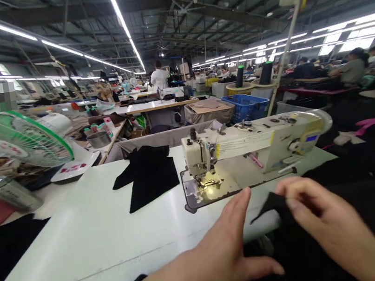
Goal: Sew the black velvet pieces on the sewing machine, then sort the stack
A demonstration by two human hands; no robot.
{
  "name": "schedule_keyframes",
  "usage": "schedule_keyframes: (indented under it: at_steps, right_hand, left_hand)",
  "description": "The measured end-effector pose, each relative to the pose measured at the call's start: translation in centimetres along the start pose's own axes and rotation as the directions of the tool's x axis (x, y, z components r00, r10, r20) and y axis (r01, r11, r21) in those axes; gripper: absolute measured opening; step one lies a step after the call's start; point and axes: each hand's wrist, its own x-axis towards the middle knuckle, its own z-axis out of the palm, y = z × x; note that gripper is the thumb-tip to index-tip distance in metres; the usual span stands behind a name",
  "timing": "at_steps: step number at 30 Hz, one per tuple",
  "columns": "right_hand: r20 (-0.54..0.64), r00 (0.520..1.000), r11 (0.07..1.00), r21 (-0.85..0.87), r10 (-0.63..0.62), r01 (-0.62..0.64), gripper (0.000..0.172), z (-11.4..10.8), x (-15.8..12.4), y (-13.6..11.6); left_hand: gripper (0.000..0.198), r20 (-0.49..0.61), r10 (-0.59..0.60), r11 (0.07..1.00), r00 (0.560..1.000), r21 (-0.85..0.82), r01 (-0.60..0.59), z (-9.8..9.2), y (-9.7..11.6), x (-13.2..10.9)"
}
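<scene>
Steel-roofed sewing hall (pixel 211 15), strip-lit, worktables (pixel 154 108) behind. Long, pale, smooth tabletop (pixel 82 236) fills the foreground. On it, a cream-coloured metal sewing machine (pixel 247 143); left of that, flat, angular black fabric pieces (pixel 153 173). Left hand (pixel 220 243): fingers extended, thumb spread away, gripping nothing visible. Right hand (pixel 318 210): thumb and fingertips pinched on a corner of thin black cloth (pixel 274 205), near the tabletop's front edge, right of the left hand. Whether it joins the black fabric mass (pixel 370 207) at right, cannot tell. Cloth looks light, limp, not fragile; corner or rim seems the best hold. Open room runs leftward over the tabletop; machine bed's dark edge (pixel 217 200) limits forward travel.
</scene>
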Motion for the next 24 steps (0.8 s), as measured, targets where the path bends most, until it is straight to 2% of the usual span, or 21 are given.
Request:
schedule_keyframes:
  at_steps: [1,3,5,6,8,11,13,14,16,19,22,24]
  right_hand:
    - [0.102,0.995,0.99,0.137,-0.004,-0.01,0.021,0.7,0.6,-1.2]
    - [0.201,0.98,0.931,0.359,-0.011,-0.063,0.021,1.7,1.9,-2.6]
    - [0.211,0.977,0.866,0.481,0.038,-0.138,0.02,2.1,2.6,-2.9]
    - [0.188,0.98,0.847,0.507,0.073,-0.16,0.021,2.1,2.6,-2.8]
    - [0.123,0.987,0.855,0.496,0.102,-0.15,0.03,2.1,2.0,-2.7]
    - [0.067,0.997,0.905,0.426,-0.036,0.004,0.064,2.7,-0.1,-3.6]
    - [0.084,0.988,0.913,0.398,-0.129,0.085,0.091,3.4,-1.6,-4.6]
    - [0.095,0.985,0.92,0.38,-0.145,0.098,0.095,3.7,-2.1,-5.2]
    - [0.112,0.989,0.946,0.319,-0.101,0.06,0.079,4.2,-2.4,-5.9]
    - [0.13,0.99,0.963,0.254,0.057,-0.089,0.046,4.7,-0.9,-5.5]
    - [0.177,0.981,0.95,0.283,0.08,-0.129,0.037,5.3,2.6,-3.5]
    - [0.172,0.984,0.958,0.27,0.047,-0.093,0.034,5.7,5.5,-2.2]
  left_hand:
    - [0.101,-0.056,0.015,0.998,0.998,-0.059,-0.018,0.4,0.6,0.5]
    - [0.065,-0.196,0.001,0.987,0.981,-0.16,-0.033,0.9,1.3,1.3]
    - [0.028,-0.313,-0.048,0.979,0.948,-0.203,-0.018,0.8,1.5,1.9]
    - [0.021,-0.364,-0.07,0.981,0.929,-0.193,-0.001,0.4,1.4,2.1]
    - [0.026,-0.478,-0.077,0.994,0.875,-0.103,0.032,-0.6,1.4,2.2]
    - [0.031,-0.622,0.031,0.983,0.782,0.161,0.089,-2.7,1.9,1.7]
    - [0.024,-0.624,0.125,0.934,0.771,0.335,0.12,-3.8,2.6,1.0]
    - [0.02,-0.602,0.153,0.904,0.784,0.406,0.136,-4.2,3.0,0.7]
    - [0.015,-0.535,0.163,0.842,0.829,0.513,0.166,-4.9,3.7,-0.2]
    - [0.017,-0.464,0.089,0.789,0.882,0.573,0.222,-6.5,4.0,-1.0]
    - [0.019,-0.453,-0.074,0.806,0.888,0.497,0.321,-10.0,3.5,-0.7]
    - [0.028,-0.379,-0.237,0.842,0.894,0.379,0.384,-13.2,3.3,0.2]
